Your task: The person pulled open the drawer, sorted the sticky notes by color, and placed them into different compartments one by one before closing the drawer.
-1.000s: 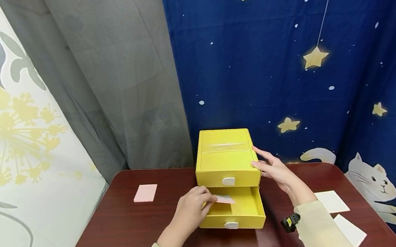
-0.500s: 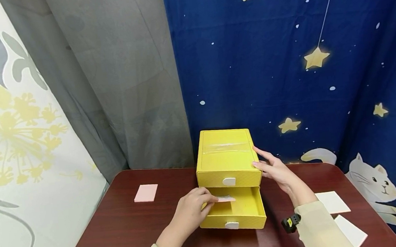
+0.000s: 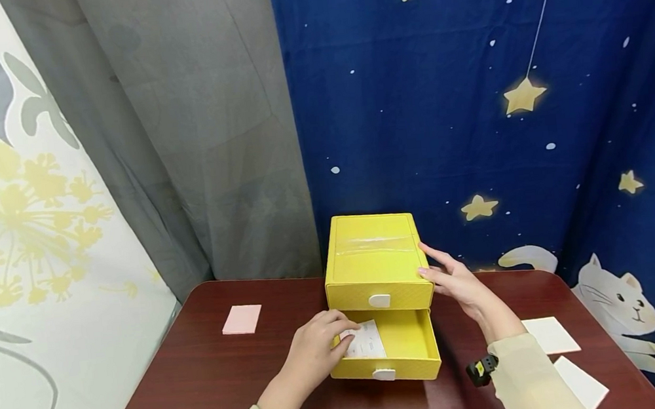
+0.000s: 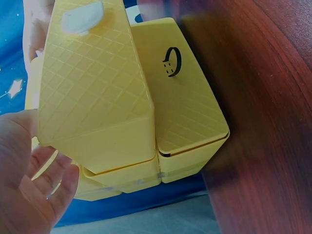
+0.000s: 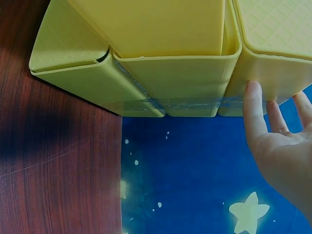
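Observation:
A yellow drawer box point(image 3: 371, 236) stands on the table with its middle drawer point(image 3: 417, 337) pulled out. In that drawer, towards its left side, a white printed slip of paper point(image 3: 372, 344) shows its face. My left hand point(image 3: 319, 340) reaches over the drawer's left wall, fingertips over the slip's left edge, with the slip visible between thumb and forefinger. The left wrist view shows this hand point(image 4: 29, 180) beside the drawer, its fingertips partly hidden behind the wall. My right hand point(image 3: 460, 287) rests its extended fingers against the box's right side, as the right wrist view shows.
A pink paper pad point(image 3: 242, 319) lies at the table's left, and two white pads point(image 3: 550, 334) lie at the right. On the lowest drawer front is a black loop point(image 4: 175, 62). Starry blue and grey curtains point(image 3: 238, 140) hang behind the table point(image 3: 203, 387).
The slip was seen nearly edge-on at my left fingertips; now its printed face shows and its lower end reaches the drawer's front wall. Both hands and the drawer box have barely moved.

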`<state>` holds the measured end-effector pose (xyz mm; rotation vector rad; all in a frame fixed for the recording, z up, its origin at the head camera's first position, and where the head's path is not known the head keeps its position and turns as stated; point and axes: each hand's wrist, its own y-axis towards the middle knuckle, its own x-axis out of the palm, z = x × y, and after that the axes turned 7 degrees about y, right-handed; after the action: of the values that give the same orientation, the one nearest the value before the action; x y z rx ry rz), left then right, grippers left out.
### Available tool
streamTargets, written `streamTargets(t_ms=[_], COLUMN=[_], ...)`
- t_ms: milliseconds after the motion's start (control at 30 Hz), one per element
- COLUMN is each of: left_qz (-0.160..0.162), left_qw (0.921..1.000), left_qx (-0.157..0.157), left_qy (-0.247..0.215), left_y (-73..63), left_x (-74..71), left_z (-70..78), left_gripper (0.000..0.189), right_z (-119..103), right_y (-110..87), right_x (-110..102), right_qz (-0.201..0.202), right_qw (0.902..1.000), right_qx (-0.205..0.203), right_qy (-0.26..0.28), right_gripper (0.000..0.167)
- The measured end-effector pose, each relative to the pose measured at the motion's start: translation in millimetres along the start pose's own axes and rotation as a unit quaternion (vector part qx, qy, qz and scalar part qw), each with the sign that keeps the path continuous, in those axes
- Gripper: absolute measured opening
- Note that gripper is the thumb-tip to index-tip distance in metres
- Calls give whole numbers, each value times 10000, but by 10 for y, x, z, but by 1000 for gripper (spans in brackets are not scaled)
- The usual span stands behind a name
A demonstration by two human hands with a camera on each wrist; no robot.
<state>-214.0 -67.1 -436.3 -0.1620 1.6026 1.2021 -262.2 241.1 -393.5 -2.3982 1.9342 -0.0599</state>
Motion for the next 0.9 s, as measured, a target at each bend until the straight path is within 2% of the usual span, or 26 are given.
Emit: streamTargets(t_ms=[233, 500, 900], left_qz=[-37, 206, 1156], left_qw=[9999, 9993, 9923], left_qx=[-152, -249, -48], left_qy=[-17, -173, -444], left_y=[-38, -77, -182], left_x=[18, 31, 58], left_z=[-18, -30, -150], left_gripper=[15, 14, 23], right_z=[-4, -1, 9], right_y=[-2, -7, 15], right_x=[3, -5, 5], right_qz=[0, 44, 42], right_qw=[10000, 10000, 10000], right_qx=[10, 13, -2], right_qy=[14, 8, 22], right_gripper=[74, 74, 73])
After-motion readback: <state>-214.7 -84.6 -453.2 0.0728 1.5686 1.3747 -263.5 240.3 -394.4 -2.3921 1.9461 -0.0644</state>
